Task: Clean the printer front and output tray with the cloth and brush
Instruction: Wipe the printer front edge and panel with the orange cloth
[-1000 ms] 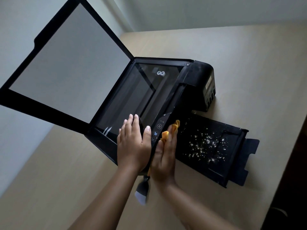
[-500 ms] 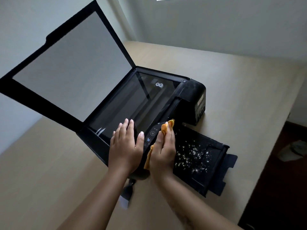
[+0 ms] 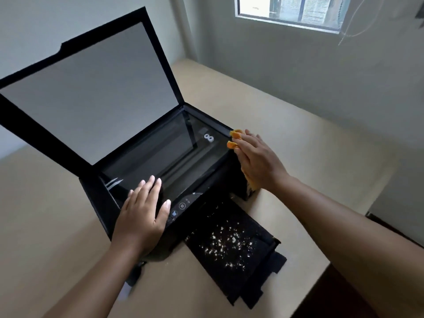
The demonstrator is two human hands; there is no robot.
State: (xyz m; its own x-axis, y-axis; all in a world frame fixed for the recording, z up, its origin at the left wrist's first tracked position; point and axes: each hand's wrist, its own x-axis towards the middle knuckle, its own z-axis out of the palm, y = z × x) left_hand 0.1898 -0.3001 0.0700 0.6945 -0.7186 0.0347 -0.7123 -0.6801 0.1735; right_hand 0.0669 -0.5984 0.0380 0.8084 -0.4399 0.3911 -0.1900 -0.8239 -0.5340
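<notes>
Printer: black printer (image 3: 207, 180) sits on the tan table (image 3: 298, 138). Its long side runs from near-left to far-right, and its front faces the person and to the right.
Lid: scanner lid (image 3: 91, 92) stands raised on the back edge, pale underside showing, with the glass bare beneath it.
Output tray: output tray (image 3: 257, 267) is pulled out of the front, lying flat on the table and pointing near-right. White specks (image 3: 224, 239) are scattered over its middle.
Cloth: orange cloth (image 3: 235, 135) lies at the printer's far-right top corner and hangs down that side. It peeks out past the fingertips and again below the heel of the palm.
Brush: brush (image 3: 134, 275) lies on the table at the printer's near corner, half hidden by the left forearm and blurred, its pale end toward the person.
Left hand: left hand (image 3: 142, 214) lies flat on the near-left top of the printer, fingers straight, gripping nothing, just beside the control buttons (image 3: 181, 206).
Right hand: right hand (image 3: 257, 157) reaches out with its palm pressing the cloth against the corner. The fingers are extended rather than clenched round it.
Around: a window (image 3: 289, 10) is set high in the far wall.
</notes>
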